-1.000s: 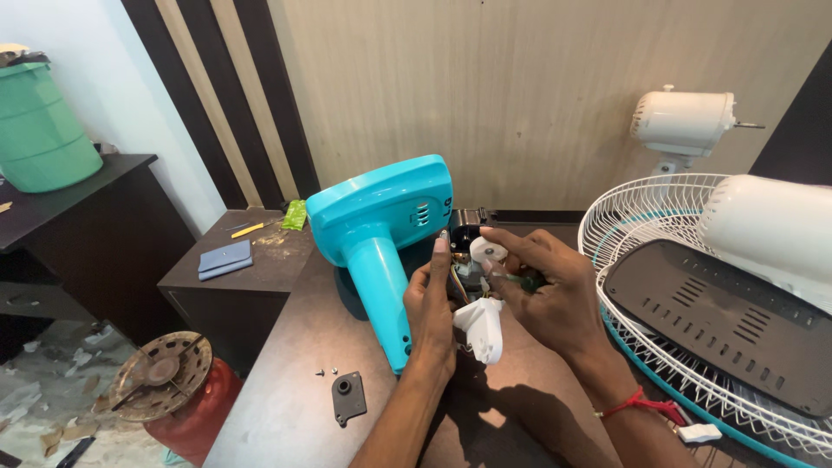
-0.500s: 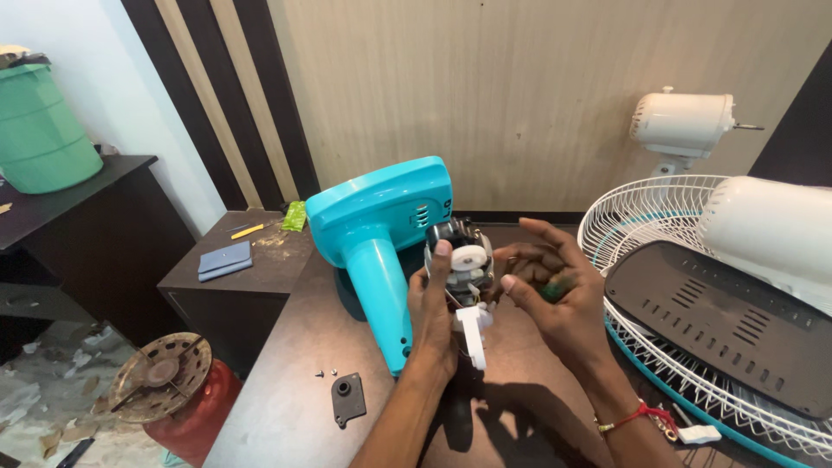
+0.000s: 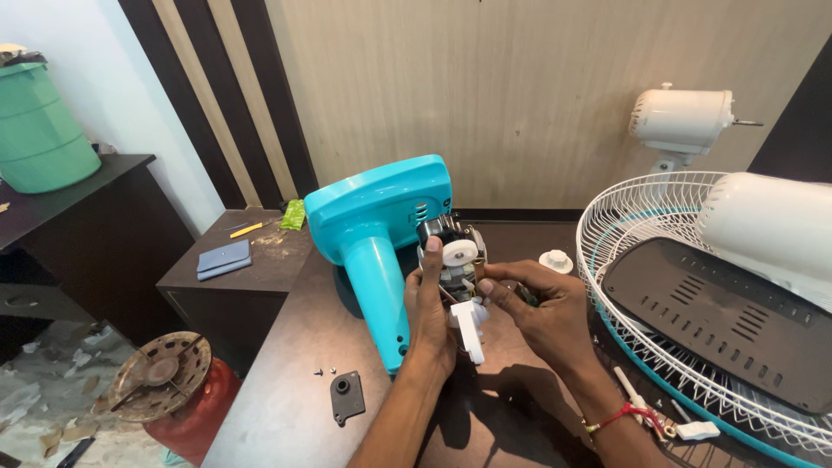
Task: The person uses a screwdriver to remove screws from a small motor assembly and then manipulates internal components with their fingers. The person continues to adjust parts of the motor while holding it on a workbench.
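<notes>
Two bare hands were seen closed around a small fan motor assembly of dark metal with a white plastic gear on top (image 3: 452, 260), held above the dark brown wooden table (image 3: 286, 407). The left hand (image 3: 429, 312) was wrapped about the assembly's left side, its index fingertip pressed just below the white gear, while the right hand (image 3: 542, 312) pinched wiring at the assembly's right side between thumb and forefinger. Just left of the left fingers, the turquoise plastic fan housing with its tapered neck (image 3: 373, 234) was propped. Two tiny screws (image 3: 325, 371) and a small black plastic bracket (image 3: 347, 395) lay well below and left of the fingers. It was judged that the thin wires could be strained or torn loose if pulled while the motor twisted, and that the loose screws could be swept off the table by a forearm.
</notes>
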